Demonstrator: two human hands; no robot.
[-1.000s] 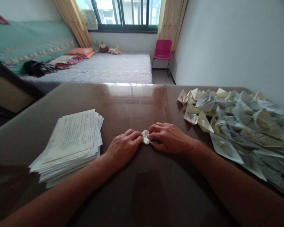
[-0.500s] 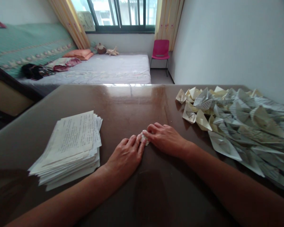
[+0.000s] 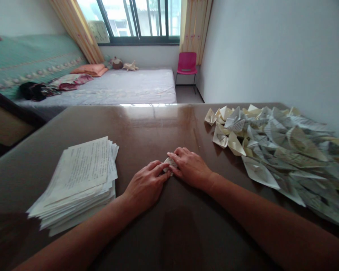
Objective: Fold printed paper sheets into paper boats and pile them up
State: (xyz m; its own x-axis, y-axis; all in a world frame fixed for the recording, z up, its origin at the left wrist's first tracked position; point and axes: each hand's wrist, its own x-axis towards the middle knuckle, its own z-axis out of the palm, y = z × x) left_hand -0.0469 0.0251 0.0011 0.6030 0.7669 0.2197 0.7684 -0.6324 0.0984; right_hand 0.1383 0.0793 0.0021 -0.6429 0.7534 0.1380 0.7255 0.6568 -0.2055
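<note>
A small folded piece of printed paper point(image 3: 170, 162) lies on the brown glossy table point(image 3: 147, 130), between my two hands and partly hidden by the fingers. My left hand point(image 3: 147, 182) grips its left side, fingers together and pressing it to the surface. On the right side, the thumb and fingers of my right hand point(image 3: 191, 168) close over it. Left of my left hand stands a stack of printed sheets point(image 3: 86, 165), its edges uneven. Folded paper boats point(image 3: 260, 171), some cream and some printed, are heaped to the right of my right hand.
Beyond the table's far edge is a bed point(image 3: 147, 84) with orange pillows point(image 3: 89, 69) and soft toys. A pink chair point(image 3: 187, 63) stands by the wall under the window point(image 3: 147, 20). A dark-framed chair back point(image 3: 11, 120) is close at the left.
Both hands have shifted their hold on the folded paper; its printed face now shows more between the fingers. The view has tilted slightly up and turned a little right.
</note>
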